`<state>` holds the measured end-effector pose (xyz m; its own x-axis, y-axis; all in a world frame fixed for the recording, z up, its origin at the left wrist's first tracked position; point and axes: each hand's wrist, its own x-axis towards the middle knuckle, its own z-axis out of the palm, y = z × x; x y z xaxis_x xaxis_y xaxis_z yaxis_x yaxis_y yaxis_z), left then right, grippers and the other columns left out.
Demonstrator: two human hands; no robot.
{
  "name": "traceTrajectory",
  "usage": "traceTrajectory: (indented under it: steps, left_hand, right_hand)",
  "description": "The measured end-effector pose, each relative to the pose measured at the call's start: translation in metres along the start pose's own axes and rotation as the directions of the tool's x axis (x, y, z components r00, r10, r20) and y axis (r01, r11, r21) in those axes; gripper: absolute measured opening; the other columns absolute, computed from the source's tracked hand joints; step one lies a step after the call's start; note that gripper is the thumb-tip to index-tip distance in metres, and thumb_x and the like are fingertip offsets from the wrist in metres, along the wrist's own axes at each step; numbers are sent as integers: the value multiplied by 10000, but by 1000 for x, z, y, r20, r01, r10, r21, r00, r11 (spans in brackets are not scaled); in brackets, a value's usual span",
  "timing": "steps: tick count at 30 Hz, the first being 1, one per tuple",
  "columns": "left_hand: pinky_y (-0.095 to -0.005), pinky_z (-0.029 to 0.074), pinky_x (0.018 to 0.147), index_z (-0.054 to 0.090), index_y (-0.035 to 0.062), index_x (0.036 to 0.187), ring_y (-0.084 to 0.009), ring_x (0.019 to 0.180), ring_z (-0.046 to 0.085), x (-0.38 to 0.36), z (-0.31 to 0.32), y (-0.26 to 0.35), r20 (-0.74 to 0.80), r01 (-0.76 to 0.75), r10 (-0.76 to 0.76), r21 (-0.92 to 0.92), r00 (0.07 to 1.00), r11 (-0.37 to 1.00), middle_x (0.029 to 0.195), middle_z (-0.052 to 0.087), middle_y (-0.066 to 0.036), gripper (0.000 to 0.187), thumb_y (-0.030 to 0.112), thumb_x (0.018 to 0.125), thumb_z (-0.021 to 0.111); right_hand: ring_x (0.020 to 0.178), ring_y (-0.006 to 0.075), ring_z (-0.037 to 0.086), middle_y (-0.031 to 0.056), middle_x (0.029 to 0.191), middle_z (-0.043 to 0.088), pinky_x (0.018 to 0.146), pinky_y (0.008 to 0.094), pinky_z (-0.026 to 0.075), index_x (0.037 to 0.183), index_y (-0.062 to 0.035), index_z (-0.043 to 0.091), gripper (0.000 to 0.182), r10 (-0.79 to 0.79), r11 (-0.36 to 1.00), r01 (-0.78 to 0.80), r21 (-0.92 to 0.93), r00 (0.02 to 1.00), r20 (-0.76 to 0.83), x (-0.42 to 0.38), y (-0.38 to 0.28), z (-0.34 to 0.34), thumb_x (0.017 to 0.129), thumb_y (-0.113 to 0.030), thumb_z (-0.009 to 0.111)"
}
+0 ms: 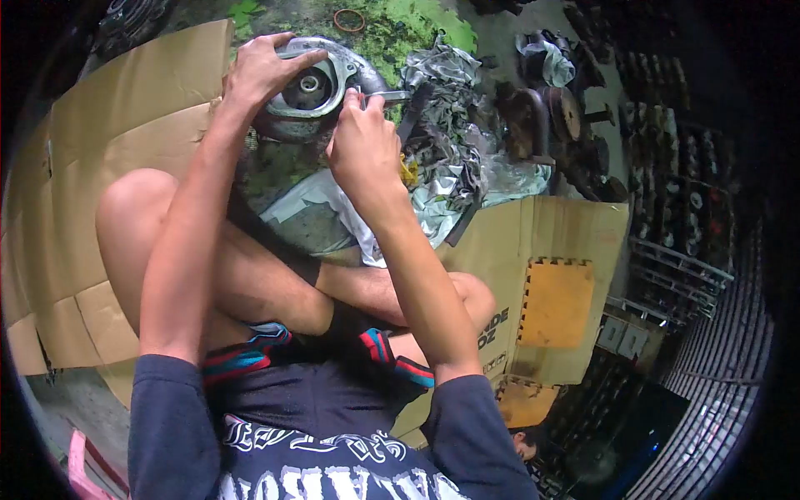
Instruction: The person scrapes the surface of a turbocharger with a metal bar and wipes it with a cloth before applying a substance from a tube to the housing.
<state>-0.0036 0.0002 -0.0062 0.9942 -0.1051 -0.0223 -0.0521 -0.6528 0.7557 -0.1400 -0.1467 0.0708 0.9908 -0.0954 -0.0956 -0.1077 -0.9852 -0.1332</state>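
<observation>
A round, snail-shaped metal housing (339,69), like a turbocharger housing, rests on the stained floor in front of me. A hub with a central hole shows in its round opening. My left hand (265,73) grips the housing's left rim, with the thumb laid over the top edge and the fingers at the far side. At the right edge of the opening, my right hand (367,143) is closed around a short grey metal tool (390,97) that sticks out to the right. Its exact kind is hidden by the fingers.
Crumpled dirty rags (446,108) lie right of the housing, and a white cloth (312,200) nearer my legs. A rubber ring (349,20) lies beyond. Cardboard (125,125) covers the left floor. Greasy metal parts (562,117) and an orange foam mat (557,304) are at right.
</observation>
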Motion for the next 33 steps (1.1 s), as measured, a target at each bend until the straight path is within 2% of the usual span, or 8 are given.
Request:
traceTrajectory:
  steps: [7,15,18,21,23,25,28,33]
  left_hand:
    - [-432,500,1084,657,35,1374,-346,1245,660,1,-2,4,13,-24,24,17,1000,1000,1334,678,-224,972,752,727,771]
    - [-430,507,1073,663,62,1378,-337,1240,665,1,-4,3,10,3,-4,15,1000,1000,1331,684,-216,975,762,709,776]
    - [-438,509,1072,667,77,1378,-340,1239,664,1,-6,6,32,55,-55,8,998,998,1333,684,-211,977,768,696,780]
    - [-442,513,1067,671,83,1376,-340,1235,667,1,-5,3,17,38,-38,9,999,999,1329,688,-204,976,770,691,781]
    - [-439,517,1062,674,85,1372,-338,1223,674,3,-2,0,1,31,-31,13,1000,999,1320,695,-198,968,769,695,780]
    - [-453,523,1066,686,48,1341,-356,1210,678,3,0,0,-14,23,-23,6,1000,1000,1304,690,-230,972,773,698,763]
    - [-449,523,1064,693,45,1330,-357,1204,681,5,1,0,-12,2,-2,7,1000,1000,1281,700,-234,975,785,698,751]
    - [-443,531,1051,700,48,1321,-358,1182,691,2,-2,3,-24,0,1,47,1000,999,1256,710,-232,974,794,696,744]
  right_hand:
    - [936,462,718,292,1220,555,801,498,610,1409,105,468,662,4,996,-1,94,999,-40,-1,6,8,823,-38,740]
    - [893,466,714,271,1240,558,784,531,595,1405,6,554,486,-68,981,102,166,977,-204,-2,19,22,936,-95,626]
    - [887,469,714,270,1245,564,782,542,590,1426,-7,547,510,-37,991,57,123,987,-159,0,16,10,940,-127,642]
    - [911,473,713,243,1122,650,787,551,585,1291,-1,570,437,-31,996,42,80,990,-140,6,22,-17,909,-161,711]
    - [941,471,706,233,1055,692,816,542,579,1243,-8,580,450,11,985,26,168,977,-215,11,34,-23,865,-160,770]
    - [942,475,703,243,1074,680,827,535,578,1221,14,595,431,-140,977,175,125,959,-246,16,47,-23,867,-164,765]
    - [946,475,703,257,1093,666,824,534,581,1198,39,604,404,-135,985,149,91,980,-145,12,45,-20,869,-142,751]
    - [948,455,693,249,1063,682,841,513,567,1213,7,647,418,-70,996,77,50,988,-136,12,29,-16,856,-175,766]
